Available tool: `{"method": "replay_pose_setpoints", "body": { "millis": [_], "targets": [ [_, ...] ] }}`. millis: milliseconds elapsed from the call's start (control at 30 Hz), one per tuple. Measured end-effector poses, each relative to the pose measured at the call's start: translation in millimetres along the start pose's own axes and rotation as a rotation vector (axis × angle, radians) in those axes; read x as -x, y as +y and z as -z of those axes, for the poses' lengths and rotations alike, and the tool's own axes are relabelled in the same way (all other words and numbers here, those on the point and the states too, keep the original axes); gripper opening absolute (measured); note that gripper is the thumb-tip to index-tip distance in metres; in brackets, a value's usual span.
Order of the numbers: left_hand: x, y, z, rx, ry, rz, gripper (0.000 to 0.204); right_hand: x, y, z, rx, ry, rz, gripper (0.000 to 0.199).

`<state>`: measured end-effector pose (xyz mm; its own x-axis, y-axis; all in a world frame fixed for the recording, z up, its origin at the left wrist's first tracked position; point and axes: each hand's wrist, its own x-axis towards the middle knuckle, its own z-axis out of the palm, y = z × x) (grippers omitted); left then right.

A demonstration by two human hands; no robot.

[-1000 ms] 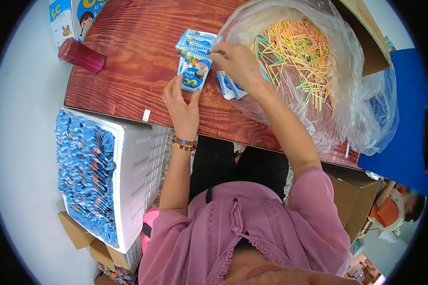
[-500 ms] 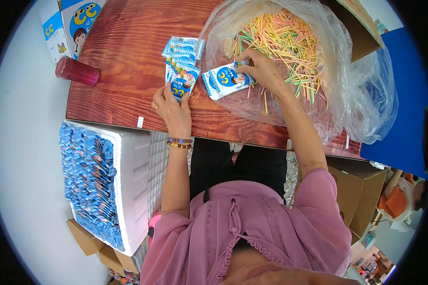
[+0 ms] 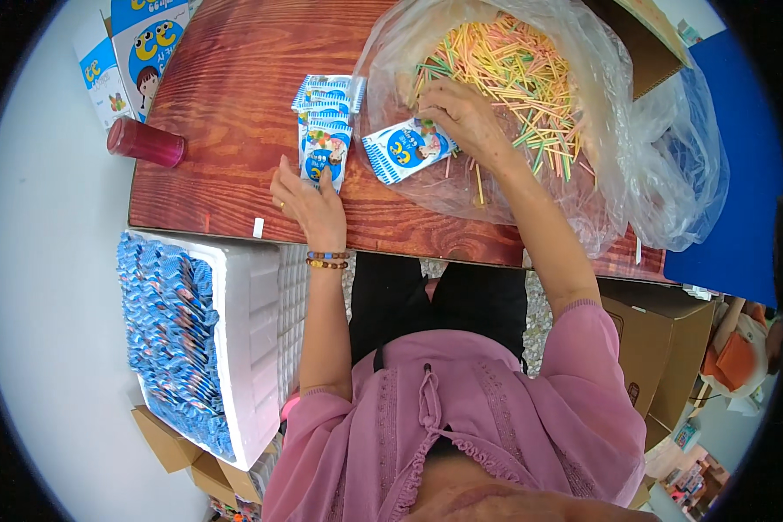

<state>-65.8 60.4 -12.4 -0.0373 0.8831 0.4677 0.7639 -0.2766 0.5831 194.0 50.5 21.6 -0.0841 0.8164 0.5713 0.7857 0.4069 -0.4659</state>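
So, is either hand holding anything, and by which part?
Cannot tell: left hand at near end of stacked packets, right hand at far-right corner of another packet.

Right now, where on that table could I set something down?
The widest bare tabletop is between the red container and the packet stack; a smaller patch, between the left hand and the clear bag. The right side is crowded: bag, sticks, another packet, right hand.

The right hand (image 3: 463, 120) has gone from the pile of packets (image 3: 327, 94) to the other packet (image 3: 400, 155) by the clear bag (image 3: 674, 183). The left hand's (image 3: 311, 204) fingers are now wider apart.
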Motion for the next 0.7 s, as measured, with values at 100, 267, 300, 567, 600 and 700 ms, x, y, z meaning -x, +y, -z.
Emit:
{"method": "replay_pose_setpoints", "body": {
  "millis": [100,267,300,567,600,700],
  "targets": [
    [2.9,16.6,11.7,0.091,0.032,-0.050,0.055,4.7,4.0,6.3,-0.174,0.010,-0.079,0.009],
    [6.5,54.5,3.1,0.576,-0.182,-0.033,0.059,4.2,-6.6,17.3,-0.527,-0.149,-0.413,0.012],
    [3.4,58.6,-4.4,0.579,-0.183,-0.034,0.059,4.4,-7.2,17.6,-0.523,-0.147,-0.414,0.012],
    [-9.2,62.9,-27.4,0.284,-0.360,0.057,0.029,1.6,-5.2,13.0,-0.019,0.183,0.103,0.009],
    [-9.6,68.0,-25.9,0.348,-0.252,-0.039,0.027,2.8,-2.7,17.5,-0.089,0.157,0.089,0.009],
    [-10.8,58.8,-25.2,0.635,-0.240,-0.003,0.021,2.3,-13.1,24.8,-0.427,0.026,-0.131,0.007]
  ]
}}
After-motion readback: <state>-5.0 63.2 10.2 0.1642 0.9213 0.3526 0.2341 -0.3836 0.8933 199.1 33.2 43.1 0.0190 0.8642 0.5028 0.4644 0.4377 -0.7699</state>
